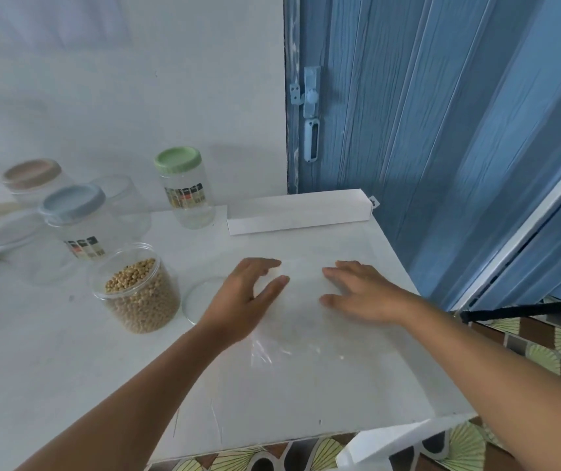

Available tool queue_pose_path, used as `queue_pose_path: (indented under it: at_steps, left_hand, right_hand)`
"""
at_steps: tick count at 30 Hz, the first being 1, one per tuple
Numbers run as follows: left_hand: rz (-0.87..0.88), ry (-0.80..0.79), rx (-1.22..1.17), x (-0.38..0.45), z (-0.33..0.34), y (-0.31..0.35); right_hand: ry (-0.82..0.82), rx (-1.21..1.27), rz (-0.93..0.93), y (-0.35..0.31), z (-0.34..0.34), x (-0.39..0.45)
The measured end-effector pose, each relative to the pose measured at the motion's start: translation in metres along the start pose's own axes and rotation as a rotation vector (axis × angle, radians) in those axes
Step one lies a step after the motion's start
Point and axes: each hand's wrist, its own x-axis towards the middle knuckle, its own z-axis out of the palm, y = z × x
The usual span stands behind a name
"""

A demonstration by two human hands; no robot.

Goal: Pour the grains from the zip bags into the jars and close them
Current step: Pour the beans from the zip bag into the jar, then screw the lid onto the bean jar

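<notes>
Door: a blue ribbed door [442, 130] fills the right half behind your table, with a pale latch [310, 107] at its left edge.
Table: your white table [68, 368] carries everything; patterned floor tiles [544, 348] show past its right edge.
Box: a long white box [299, 212] lies along the far edge, near the door.
Zip bag: the clear, flattened zip bag [303, 321] lies on the table in front of you, under both your hands.
Open jar: a lidless jar [136, 287], holding beige round grains about to its shoulder, stands left of the bag; a clear round lid [192, 300] lies flat between them.
Other jars: a green-lidded jar [185, 188] stands behind, a blue-lidded jar [75, 219] further left, a brown-lidded one [32, 178] blurred at the back.
Left hand: your left hand [245, 297] rests on the bag's left part, fingers loosely extended, thumb spread, gripping nothing.
Right hand: your right hand [360, 290] lies flat on the bag's right part, fingers straight and pressing.
</notes>
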Motion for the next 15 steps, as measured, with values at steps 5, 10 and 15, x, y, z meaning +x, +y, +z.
queue_pose_path:
  at_steps: [5,10,15]
  left_hand:
    - [0.061,0.444,0.108,-0.022,-0.059,-0.003]
    - [-0.248,0.796,0.057,-0.058,-0.099,-0.029]
    - [-0.453,0.671,-0.101,-0.064,-0.122,-0.062]
  right_hand:
    - [0.184,0.074,-0.051,-0.045,-0.003,0.011]
    - [0.058,0.023,-0.219,-0.117,0.010,0.029]
    - [-0.064,-0.282,-0.213,-0.160,0.027,0.051]
